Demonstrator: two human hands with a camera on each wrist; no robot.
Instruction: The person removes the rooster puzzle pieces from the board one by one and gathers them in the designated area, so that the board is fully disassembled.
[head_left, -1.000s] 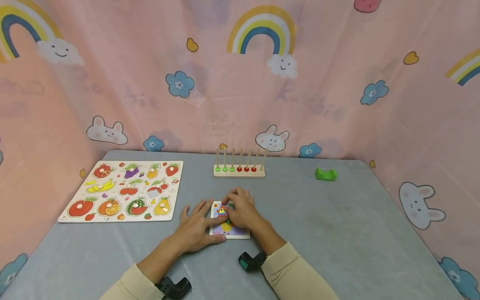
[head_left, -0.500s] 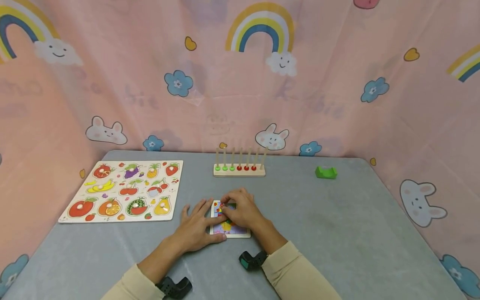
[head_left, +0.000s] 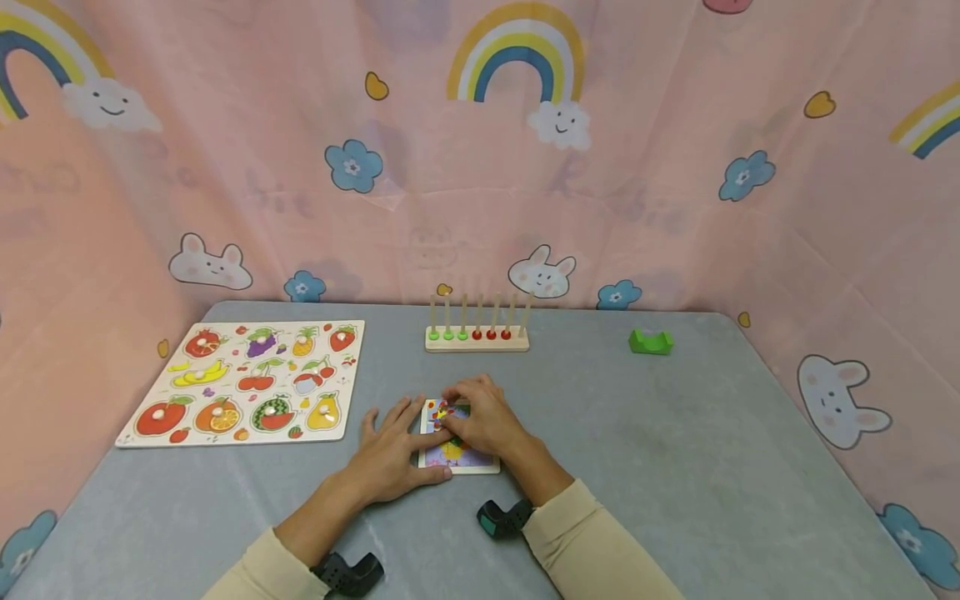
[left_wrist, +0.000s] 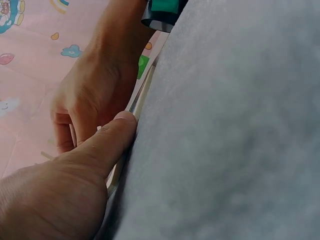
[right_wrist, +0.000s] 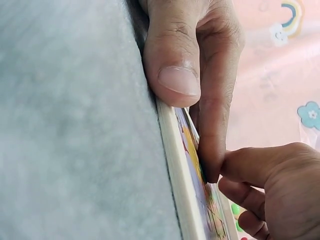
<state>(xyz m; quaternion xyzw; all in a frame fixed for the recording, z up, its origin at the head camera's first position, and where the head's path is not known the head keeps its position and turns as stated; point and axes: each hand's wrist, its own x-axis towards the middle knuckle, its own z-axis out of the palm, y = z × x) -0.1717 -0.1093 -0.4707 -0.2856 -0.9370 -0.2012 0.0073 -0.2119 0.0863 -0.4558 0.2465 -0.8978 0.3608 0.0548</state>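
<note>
A small picture puzzle board point(head_left: 480, 468) with a pale rim lies at the table's near middle; its face shows yellow, purple and dark green. My left hand point(head_left: 390, 458) rests at its left with fingers spread, the thumb along the near edge and the index finger reaching over the picture. The right hand point(head_left: 483, 417) bends over the far part, thumb and index finger pinching a small colourful puzzle piece point(head_left: 439, 411) near the upper left corner. The fingers mostly cover that piece. In the right wrist view the right thumb touches the left index fingertip, close over the board point(right_wrist: 179, 185).
A fruit puzzle board point(head_left: 247, 387) lies at the left. At the back middle stands a wooden peg rack point(head_left: 477, 340) with green and red beads. A green block point(head_left: 651, 342) sits at the back right. Behind the table hangs a pink printed curtain point(head_left: 420, 183).
Both hands stay in place around the small board. The right thumb and index finger, with the piece between them, have shifted slightly. The whole head view has moved a little.
</note>
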